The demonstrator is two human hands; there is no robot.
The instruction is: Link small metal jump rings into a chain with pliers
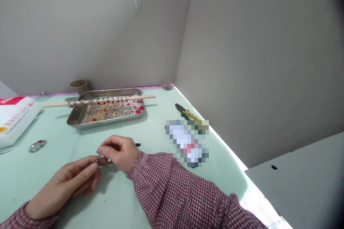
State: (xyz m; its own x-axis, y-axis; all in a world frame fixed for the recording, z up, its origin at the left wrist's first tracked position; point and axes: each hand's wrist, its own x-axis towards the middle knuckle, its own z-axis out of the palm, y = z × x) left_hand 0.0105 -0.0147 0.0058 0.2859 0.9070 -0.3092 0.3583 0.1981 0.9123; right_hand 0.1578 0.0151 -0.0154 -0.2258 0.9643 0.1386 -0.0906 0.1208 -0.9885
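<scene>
My left hand [73, 179] comes in from the lower left, its thumb and fingers pinched on a small silvery metal piece [99, 157]. From the right, my right hand [120, 152] closes thumb and forefinger on the same piece, so the fingertips of both hands nearly meet. What the piece is exactly is too small to tell. A thin dark tool with a black end [138, 145] shows behind my right hand; its middle is hidden, and whether the hand grips it I cannot tell.
Behind my hands stands a metal tray [107, 123] of gold, red and clear beads. A wooden rod [129, 98] strung with small rings lies across it. Pliers [189, 115] and a blurred-out object [185, 143] are on the right; a clear-and-red item [37, 146] and white bag [18, 121] on the left.
</scene>
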